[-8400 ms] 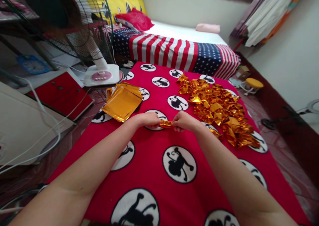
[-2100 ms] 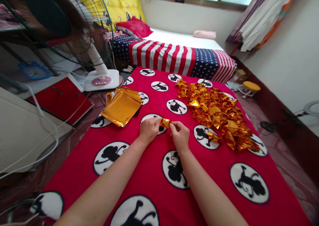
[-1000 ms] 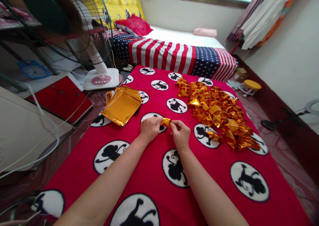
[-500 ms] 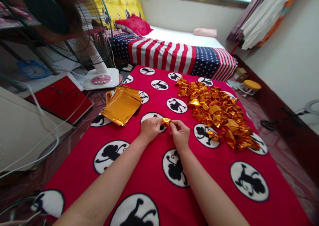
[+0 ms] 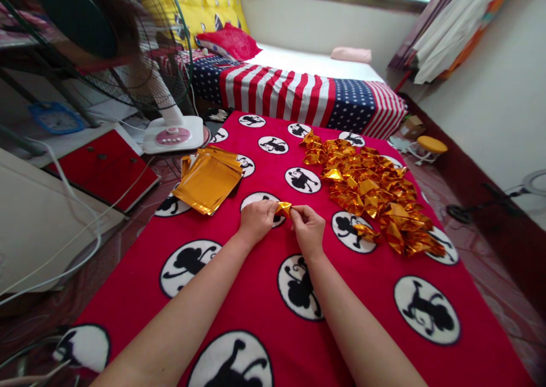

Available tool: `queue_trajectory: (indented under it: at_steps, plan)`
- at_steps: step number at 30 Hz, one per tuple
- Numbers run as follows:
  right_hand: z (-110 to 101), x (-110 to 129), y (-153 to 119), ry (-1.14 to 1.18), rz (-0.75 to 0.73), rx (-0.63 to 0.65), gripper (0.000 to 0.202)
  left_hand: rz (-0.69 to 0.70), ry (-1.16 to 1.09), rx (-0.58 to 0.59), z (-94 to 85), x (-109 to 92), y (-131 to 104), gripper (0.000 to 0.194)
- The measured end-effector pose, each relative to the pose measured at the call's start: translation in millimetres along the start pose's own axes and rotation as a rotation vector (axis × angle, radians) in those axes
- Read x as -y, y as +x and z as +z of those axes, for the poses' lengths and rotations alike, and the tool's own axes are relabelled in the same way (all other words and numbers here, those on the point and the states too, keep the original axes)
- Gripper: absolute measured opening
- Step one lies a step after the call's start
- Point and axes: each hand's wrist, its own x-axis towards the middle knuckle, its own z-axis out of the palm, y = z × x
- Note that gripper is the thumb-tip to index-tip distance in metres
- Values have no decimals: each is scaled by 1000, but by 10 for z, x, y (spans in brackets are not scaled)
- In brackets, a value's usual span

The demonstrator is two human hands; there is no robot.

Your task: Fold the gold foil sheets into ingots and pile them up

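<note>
Between my two hands is a small folded piece of gold foil paper (image 5: 284, 209), shiny and creased. My left hand (image 5: 257, 222) pinches its left end, and my right hand (image 5: 309, 227) pinches the right end between thumb and fingers. Parts of the piece are hidden by my fingertips. To the left lies a stack of flat gold foil sheets (image 5: 209, 181). On the right spreads a heap of folded gold foil pieces (image 5: 367, 188), with one single folded piece (image 5: 365, 233) at its near edge.
A red cloth (image 5: 256, 284) with monkey figures in white circles covers the table. A standing fan (image 5: 173, 134) is at the left, beside a red panel (image 5: 104, 168). Behind is a bed with a striped, starred cover (image 5: 277, 94). A small yellow stool (image 5: 431, 144) stands far right.
</note>
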Motion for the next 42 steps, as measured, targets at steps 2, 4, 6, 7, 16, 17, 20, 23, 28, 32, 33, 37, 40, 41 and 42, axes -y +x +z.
queue_trajectory:
  at_steps: [2,4,6,7,16,17,20,23,28,32,33,37,40,41,42]
  plan:
    - [-5,3,2,3,8,3,19,6,-1,-6,10,19,-2,42]
    - [-13,4,5,15,21,1,20,8,1,-17,14,32,-3,43]
    - [-21,2,9,31,37,0,20,4,4,-19,12,38,-4,43]
    - [-23,0,11,39,42,-1,21,2,7,-16,9,38,-4,44]
    - [-17,-22,5,14,25,-3,20,12,51,15,-13,9,-6,41]
    - [-18,-20,3,11,20,-1,20,12,52,16,-13,9,-5,41]
    - [-24,-7,1,14,15,-3,19,18,46,16,-11,15,-5,41]
    - [-33,4,2,29,29,-4,19,17,36,17,-7,26,-5,42]
    - [-35,-10,3,41,25,-9,20,21,22,7,-7,34,-10,42]
    - [-31,-29,2,-2,-4,-15,21,36,23,12,-4,34,-13,39]
    - [-31,-32,2,-13,-7,-16,21,40,22,11,-2,34,-12,39]
    - [-30,-37,1,-52,-23,-19,22,42,21,15,7,31,-7,38]
    - [-27,-45,-8,-81,-48,-22,23,43,23,23,5,28,-8,38]
    - [-25,-49,-12,-92,-55,-26,23,41,25,22,3,28,-9,38]
    - [-23,-54,-15,-105,-60,-34,23,35,28,20,2,28,-10,39]
